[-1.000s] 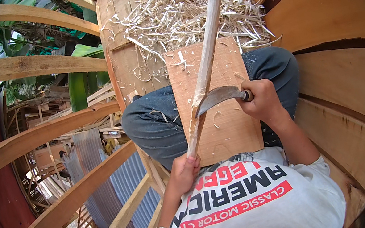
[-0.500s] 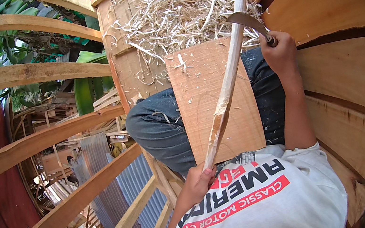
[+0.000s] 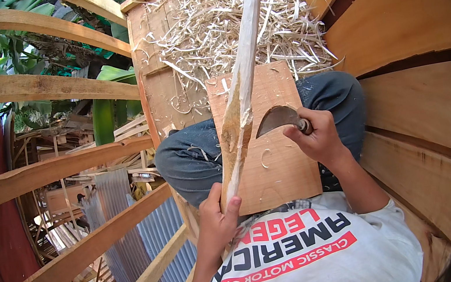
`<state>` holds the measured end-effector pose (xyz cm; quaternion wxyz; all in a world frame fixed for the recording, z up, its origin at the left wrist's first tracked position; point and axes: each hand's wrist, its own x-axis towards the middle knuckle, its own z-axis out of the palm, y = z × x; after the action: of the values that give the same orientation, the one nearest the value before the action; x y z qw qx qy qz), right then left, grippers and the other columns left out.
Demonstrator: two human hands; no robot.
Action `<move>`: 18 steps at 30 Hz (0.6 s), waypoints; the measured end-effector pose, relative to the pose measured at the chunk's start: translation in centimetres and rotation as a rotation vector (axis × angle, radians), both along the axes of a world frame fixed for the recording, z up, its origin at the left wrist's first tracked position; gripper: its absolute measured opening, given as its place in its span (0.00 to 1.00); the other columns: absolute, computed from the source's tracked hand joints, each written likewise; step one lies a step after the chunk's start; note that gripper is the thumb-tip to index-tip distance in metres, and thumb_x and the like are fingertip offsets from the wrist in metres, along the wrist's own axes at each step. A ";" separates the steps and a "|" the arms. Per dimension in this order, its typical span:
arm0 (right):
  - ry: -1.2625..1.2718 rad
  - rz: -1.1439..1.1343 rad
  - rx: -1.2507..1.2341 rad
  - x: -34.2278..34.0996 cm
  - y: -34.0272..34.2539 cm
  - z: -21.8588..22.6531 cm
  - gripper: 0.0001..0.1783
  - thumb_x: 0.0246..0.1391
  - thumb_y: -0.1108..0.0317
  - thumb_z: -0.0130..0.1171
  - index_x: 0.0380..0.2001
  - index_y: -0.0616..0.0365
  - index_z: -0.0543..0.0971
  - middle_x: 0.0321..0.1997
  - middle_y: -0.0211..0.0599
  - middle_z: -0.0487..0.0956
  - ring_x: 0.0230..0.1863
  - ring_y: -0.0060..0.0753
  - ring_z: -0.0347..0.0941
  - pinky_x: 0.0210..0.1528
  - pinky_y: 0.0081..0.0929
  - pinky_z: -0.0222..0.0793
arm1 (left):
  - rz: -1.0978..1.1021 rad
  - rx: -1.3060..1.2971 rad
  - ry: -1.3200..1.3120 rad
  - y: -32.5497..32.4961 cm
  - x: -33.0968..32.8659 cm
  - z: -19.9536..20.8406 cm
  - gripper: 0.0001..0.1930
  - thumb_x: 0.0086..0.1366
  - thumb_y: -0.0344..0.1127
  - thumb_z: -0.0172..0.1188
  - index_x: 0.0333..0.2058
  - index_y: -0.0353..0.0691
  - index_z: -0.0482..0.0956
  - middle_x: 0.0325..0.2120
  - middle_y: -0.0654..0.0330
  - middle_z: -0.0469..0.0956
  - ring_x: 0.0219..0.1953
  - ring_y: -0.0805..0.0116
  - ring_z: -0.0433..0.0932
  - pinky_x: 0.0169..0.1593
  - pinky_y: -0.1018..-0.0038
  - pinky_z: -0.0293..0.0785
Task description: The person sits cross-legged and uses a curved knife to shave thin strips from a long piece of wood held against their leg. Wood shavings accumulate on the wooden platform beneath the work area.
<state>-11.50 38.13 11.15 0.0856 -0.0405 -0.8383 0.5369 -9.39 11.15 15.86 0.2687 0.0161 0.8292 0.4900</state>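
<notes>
Head view shows my left hand [image 3: 217, 222] gripping the long pale wooden stick [image 3: 241, 88] over the flat wooden board [image 3: 276, 162] on my lap, my right hand [image 3: 319, 138] clenching a curved dark blade [image 3: 276, 119] that could slip toward those fingers.

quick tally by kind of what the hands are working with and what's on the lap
hands: 2, left hand, right hand
sticks: 1, stick
knives: 1, curved knife
boards: 1, board on the lap
shavings piles: 1, shavings
total: 6
</notes>
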 end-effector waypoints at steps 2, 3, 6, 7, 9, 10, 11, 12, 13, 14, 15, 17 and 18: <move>0.039 0.024 0.019 -0.2 0.5 0.6 0.27 0.50 0.49 0.65 0.17 0.61 0.69 0.10 0.34 0.59 0.12 0.23 0.55 0.16 0.23 0.53 | -0.007 -0.022 -0.004 0.1 -0.1 0.6 0.16 0.64 0.44 0.56 0.33 0.34 0.69 0.17 0.51 0.69 0.19 0.65 0.69 0.26 0.70 0.66; 0.038 0.018 0.029 -0.2 0.7 0.9 0.27 0.50 0.48 0.64 0.17 0.61 0.69 0.10 0.35 0.60 0.12 0.25 0.57 0.17 0.24 0.55 | -0.014 -0.016 0.015 0.3 -0.1 0.9 0.16 0.64 0.44 0.56 0.33 0.34 0.69 0.17 0.52 0.69 0.19 0.65 0.69 0.26 0.71 0.65; 0.044 0.018 0.086 -0.2 1.1 1.1 0.28 0.50 0.46 0.63 0.17 0.61 0.70 0.10 0.38 0.62 0.11 0.31 0.62 0.17 0.26 0.58 | -0.030 -0.003 0.059 0.7 0.1 1.5 0.15 0.63 0.43 0.56 0.33 0.34 0.70 0.16 0.52 0.69 0.19 0.65 0.70 0.26 0.71 0.65; 0.046 0.023 0.129 -0.2 1.3 1.3 0.28 0.50 0.45 0.63 0.17 0.61 0.70 0.10 0.38 0.63 0.12 0.33 0.63 0.17 0.27 0.58 | -0.041 0.005 0.061 0.6 0.2 1.7 0.15 0.63 0.42 0.57 0.33 0.34 0.70 0.16 0.52 0.69 0.19 0.66 0.70 0.26 0.71 0.66; 0.050 0.029 0.186 -0.4 1.5 1.8 0.29 0.50 0.44 0.62 0.17 0.61 0.71 0.10 0.40 0.65 0.12 0.37 0.64 0.18 0.28 0.59 | -0.056 0.016 0.043 0.6 0.3 1.9 0.15 0.63 0.42 0.57 0.33 0.34 0.70 0.16 0.52 0.69 0.19 0.65 0.71 0.26 0.71 0.66; 0.052 0.030 0.202 -0.4 1.5 2.2 0.29 0.50 0.44 0.63 0.16 0.61 0.71 0.10 0.40 0.65 0.12 0.39 0.64 0.18 0.29 0.60 | -0.059 0.020 0.022 0.5 0.3 2.0 0.15 0.62 0.42 0.57 0.33 0.34 0.70 0.16 0.52 0.69 0.19 0.64 0.72 0.26 0.70 0.66; 0.054 0.031 0.218 -0.5 1.5 2.4 0.29 0.50 0.44 0.63 0.16 0.61 0.71 0.11 0.40 0.65 0.12 0.40 0.64 0.18 0.29 0.60 | -0.063 0.024 0.002 0.5 0.4 2.1 0.15 0.62 0.42 0.57 0.33 0.34 0.70 0.16 0.52 0.70 0.19 0.63 0.73 0.26 0.70 0.66; 0.068 0.017 0.247 -0.6 1.5 2.4 0.29 0.49 0.43 0.62 0.16 0.61 0.71 0.11 0.40 0.65 0.12 0.40 0.64 0.18 0.30 0.60 | -0.061 0.004 0.006 0.5 0.4 2.2 0.15 0.62 0.41 0.58 0.33 0.34 0.70 0.16 0.51 0.70 0.19 0.61 0.74 0.26 0.70 0.67; 0.084 0.003 0.277 -0.8 1.6 2.3 0.30 0.49 0.43 0.62 0.15 0.61 0.70 0.11 0.40 0.65 0.12 0.40 0.64 0.18 0.30 0.60 | -0.058 -0.016 0.012 0.5 0.5 2.3 0.15 0.62 0.41 0.58 0.33 0.33 0.70 0.16 0.50 0.71 0.20 0.58 0.75 0.26 0.69 0.67; 0.100 -0.012 0.306 -1.0 1.6 2.2 0.30 0.49 0.42 0.62 0.15 0.61 0.70 0.10 0.40 0.65 0.12 0.40 0.64 0.18 0.30 0.60 | -0.055 -0.037 0.018 0.5 0.5 2.4 0.15 0.62 0.41 0.58 0.33 0.33 0.69 0.17 0.49 0.71 0.20 0.55 0.76 0.26 0.68 0.68; 0.107 -0.023 0.354 -1.2 1.8 2.2 0.31 0.49 0.41 0.62 0.15 0.60 0.70 0.10 0.39 0.65 0.12 0.39 0.64 0.17 0.30 0.60 | -0.068 -0.054 0.033 0.6 0.6 2.6 0.15 0.62 0.41 0.58 0.33 0.33 0.69 0.17 0.47 0.72 0.21 0.52 0.76 0.26 0.67 0.68; 0.112 -0.042 0.451 -1.4 2.4 2.5 0.32 0.48 0.39 0.61 0.14 0.60 0.70 0.10 0.38 0.65 0.12 0.39 0.64 0.17 0.30 0.60 | -0.092 -0.088 0.053 0.6 0.8 3.2 0.15 0.62 0.41 0.59 0.34 0.34 0.69 0.19 0.45 0.74 0.24 0.45 0.77 0.27 0.65 0.69; 0.097 -0.057 0.481 -1.6 2.7 2.5 0.33 0.48 0.39 0.61 0.14 0.60 0.69 0.10 0.38 0.65 0.12 0.38 0.64 0.17 0.30 0.60 | -0.100 -0.097 0.048 0.6 0.8 3.4 0.15 0.62 0.41 0.59 0.34 0.34 0.68 0.19 0.44 0.74 0.25 0.44 0.77 0.27 0.64 0.69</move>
<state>-13.07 40.82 13.65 0.1481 -0.0168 -0.9354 0.3205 -8.55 11.78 19.22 0.2733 0.0561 0.8562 0.4349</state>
